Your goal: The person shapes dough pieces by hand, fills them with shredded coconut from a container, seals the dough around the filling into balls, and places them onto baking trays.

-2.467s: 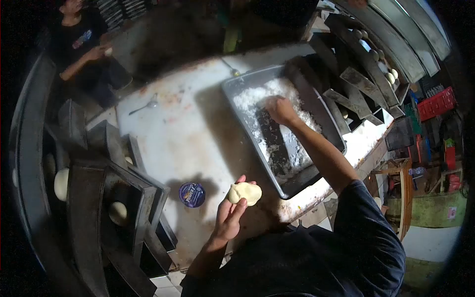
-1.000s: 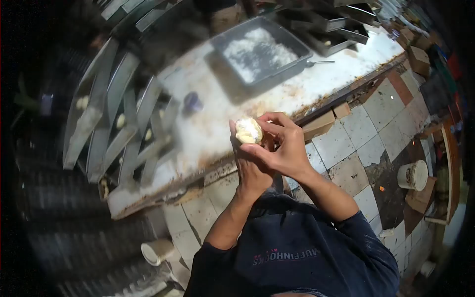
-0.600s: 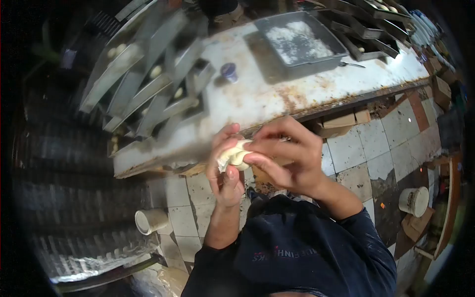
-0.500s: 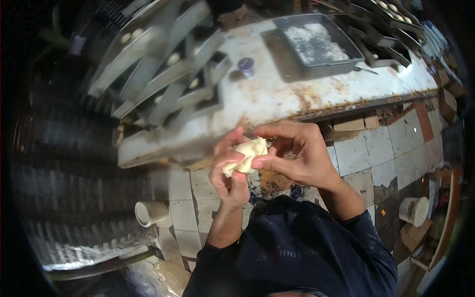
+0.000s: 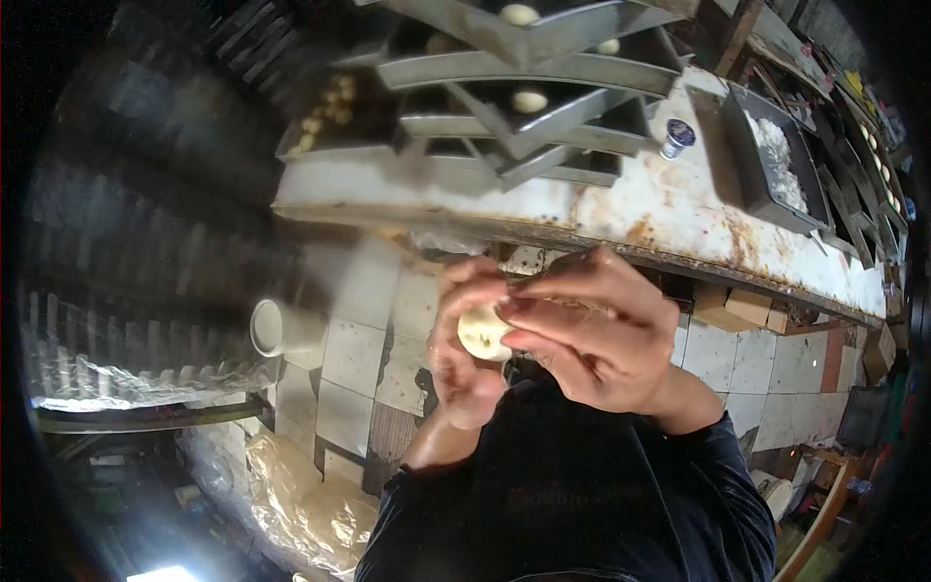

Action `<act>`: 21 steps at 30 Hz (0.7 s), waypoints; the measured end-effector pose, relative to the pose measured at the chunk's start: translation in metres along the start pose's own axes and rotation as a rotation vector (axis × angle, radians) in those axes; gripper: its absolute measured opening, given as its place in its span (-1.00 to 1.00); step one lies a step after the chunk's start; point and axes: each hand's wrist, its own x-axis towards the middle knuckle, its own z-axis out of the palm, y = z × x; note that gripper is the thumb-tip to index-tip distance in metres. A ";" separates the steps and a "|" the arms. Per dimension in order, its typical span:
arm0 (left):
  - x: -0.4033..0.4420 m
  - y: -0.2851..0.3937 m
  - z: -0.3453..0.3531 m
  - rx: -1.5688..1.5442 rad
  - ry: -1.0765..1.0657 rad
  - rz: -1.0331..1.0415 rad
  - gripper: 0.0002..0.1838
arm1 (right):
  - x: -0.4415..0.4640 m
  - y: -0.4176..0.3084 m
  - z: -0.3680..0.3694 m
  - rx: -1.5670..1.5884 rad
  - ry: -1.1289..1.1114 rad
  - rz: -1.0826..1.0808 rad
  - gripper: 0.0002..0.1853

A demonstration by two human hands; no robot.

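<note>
A pale ball of dough (image 5: 482, 333) is between my two hands, in front of my dark shirt and short of the table's edge. My left hand (image 5: 465, 344) is wrapped round its left side. The fingertips of my right hand (image 5: 596, 330) pinch its right side, where small dents show in the surface. Beyond the hands, stacked metal trays (image 5: 533, 70) with dough balls in them stand on the white table (image 5: 621, 209). A purple-lidded cup (image 5: 678, 139) stands right of the stack.
A grey tub (image 5: 766, 199) of white powder lies at the right of the table, with more trays (image 5: 842, 199) beyond. Cardboard boxes (image 5: 742, 308) are under the table. On the tiled floor at left are a white bucket (image 5: 281, 327) and clear plastic sheeting (image 5: 305, 500).
My right hand left the powder tub and joined my left at the dough, which was folded and is now rounder. The view has turned left, bringing the stacked trays ahead.
</note>
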 end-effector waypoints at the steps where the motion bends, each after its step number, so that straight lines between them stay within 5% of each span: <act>1: 0.005 0.001 -0.012 -0.327 -0.056 -0.112 -0.42 | 0.007 -0.002 0.007 0.005 -0.006 0.003 -0.69; 4: 0.025 -0.017 -0.041 -0.179 -0.127 0.182 -0.47 | 0.016 -0.003 0.017 0.319 -0.173 0.597 -0.70; 5: 0.035 -0.022 -0.045 -0.081 -0.138 0.274 -0.47 | 0.013 0.005 0.027 0.314 -0.177 0.595 -0.70; 7: 0.052 -0.032 -0.049 0.005 -0.167 0.431 -0.60 | 0.011 0.021 0.044 0.292 0.045 0.220 -0.79; 9: 0.063 -0.024 -0.032 0.210 0.117 0.395 -0.32 | 0.023 0.017 0.036 0.144 -0.062 0.172 -0.72; 10: 0.066 -0.025 -0.032 0.351 0.106 0.389 -0.03 | 0.021 0.026 0.034 0.056 -0.042 0.067 -0.69; 13: 0.080 -0.033 0.004 -0.027 0.121 0.207 0.25 | 0.024 0.050 0.001 0.128 -0.069 0.005 -0.66; 14: 0.093 -0.034 0.006 -0.207 -0.098 0.087 0.30 | 0.029 0.053 -0.001 0.313 0.033 0.062 -0.68; 15: 0.108 -0.038 0.020 -0.148 -0.173 0.149 0.02 | 0.027 0.067 0.000 0.333 0.087 0.005 -0.71; 17: 0.147 -0.038 0.029 -0.066 -0.463 0.333 -0.34 | 0.052 0.075 -0.034 0.273 -0.209 0.101 -0.77; 18: 0.160 -0.035 0.045 -0.053 -0.411 0.445 -0.55 | 0.053 0.086 -0.043 0.326 -0.211 0.128 -0.81; 19: 0.170 -0.040 0.051 0.037 -0.400 0.553 -0.66 | 0.069 0.094 -0.059 0.265 -0.257 0.077 -0.83; 21: 0.175 -0.054 0.066 0.018 -0.267 0.451 -0.67 | 0.083 0.102 -0.091 -0.006 -0.300 0.050 -0.81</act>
